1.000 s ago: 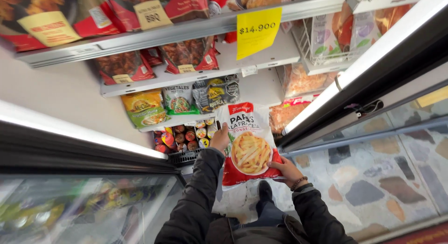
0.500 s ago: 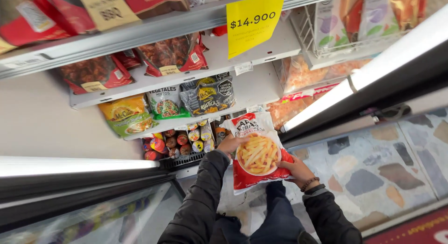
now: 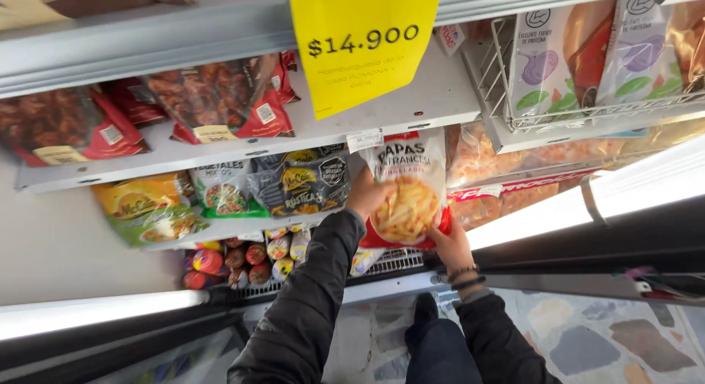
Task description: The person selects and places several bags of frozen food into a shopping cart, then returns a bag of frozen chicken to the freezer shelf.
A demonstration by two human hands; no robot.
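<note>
A white and red bag of frozen fries point(image 3: 407, 189) is held upright in front of the freezer's middle shelf point(image 3: 440, 98), just right of a dark bag of potatoes point(image 3: 301, 182). My left hand point(image 3: 365, 194) grips the fries bag's left edge. My right hand point(image 3: 451, 243) holds its lower right corner; a bead bracelet sits on that wrist. Both arms are in dark sleeves and reach into the open freezer.
A big yellow price tag point(image 3: 363, 42) hangs from the upper shelf. Red bags of meat point(image 3: 213, 98), a yellow bag point(image 3: 143, 208) and a green vegetable bag point(image 3: 224, 189) lie to the left. Small round tubs point(image 3: 242, 255) fill a low basket. A wire rack point(image 3: 587, 61) holds packs at right.
Both hands have carried the fries bag up and forward from waist height to the middle shelf. The view has moved closer to the shelves.
</note>
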